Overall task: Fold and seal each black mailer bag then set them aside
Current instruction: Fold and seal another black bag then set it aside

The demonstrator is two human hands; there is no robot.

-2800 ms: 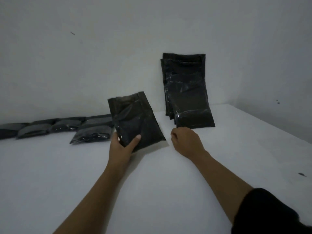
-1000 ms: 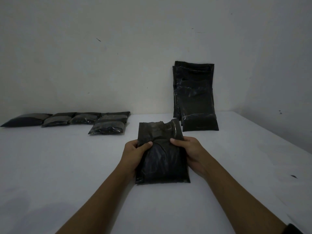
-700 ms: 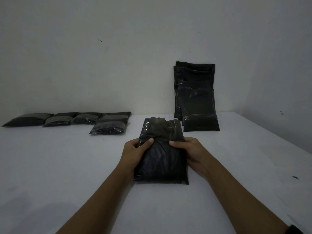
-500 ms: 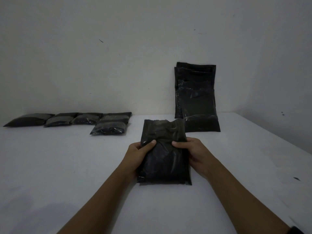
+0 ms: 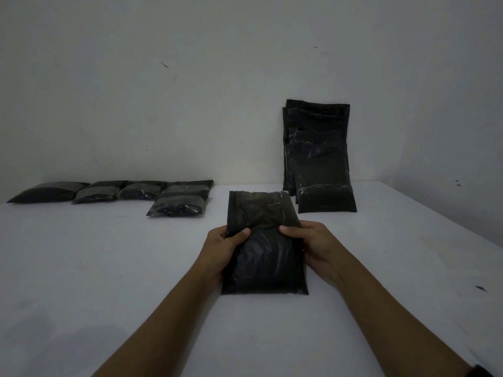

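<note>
**Both hands grip one mailer at the middle of the tabletop**

You have a black mailer bag (image 5: pixel 265 248) lying lengthwise in front of you on the white tabletop (image 5: pixel 81 268), its filled lower part nearest you and its flat, empty top end pointing toward the wall. Your left hand (image 5: pixel 221 250) holds the bag's left edge, thumb curled over the top face and the fingers tucked under out of sight. Your right hand (image 5: pixel 313 246) mirrors it on the right edge, thumb laid across the top face, the remaining fingers wrapped round the side. The two thumbs sit roughly level with each other, just where the bulging part gives way to the flat flap. The flap is not folded over; it stretches out flat beyond your thumbs.

Behind the bag and to the right, a stack of unfolded mailers (image 5: pixel 319 159) leans upright against the wall, its bottom edge resting on the tabletop, close to the flap's far corner but apart from it. To your left, a row of folded mailers (image 5: pixel 114 190) lies along the foot of the wall, with one more folded mailer (image 5: pixel 177 206) set just in front of the row's right end.

A dark sleeve cuff (image 5: pixel 480 372) shows at your right forearm, at the bottom corner of the view.
</note>
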